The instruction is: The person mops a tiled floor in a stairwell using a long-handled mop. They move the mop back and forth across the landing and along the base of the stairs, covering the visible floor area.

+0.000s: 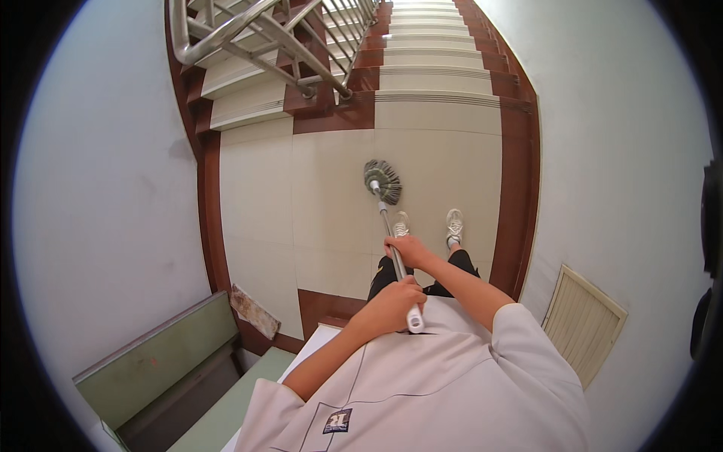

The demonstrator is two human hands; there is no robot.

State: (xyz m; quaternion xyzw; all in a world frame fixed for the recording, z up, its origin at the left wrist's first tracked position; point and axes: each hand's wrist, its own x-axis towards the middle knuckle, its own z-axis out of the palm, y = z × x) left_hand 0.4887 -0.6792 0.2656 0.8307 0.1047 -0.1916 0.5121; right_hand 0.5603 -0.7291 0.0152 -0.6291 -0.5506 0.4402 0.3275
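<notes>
A twist mop with a metal pole (386,219) runs from near my waist down to the floor ahead of my feet. Its round head of grey-green strands (390,179) rests on the cream tiles (333,198). My left hand (394,305) is wrapped around the upper end of the pole, just below the white end cap (415,323). Farther down, my right hand (409,251) grips the bare metal. The mop head lies slightly left of my shoes (454,225), close to the left one.
Stairs (435,79) rise ahead; a second flight (248,116) lies left of the metal railing (316,68). Walls flank the landing. A green wooden bench or seat (164,361) and a stained board (255,312) are at lower left. A vent panel (586,325) sits in the right wall.
</notes>
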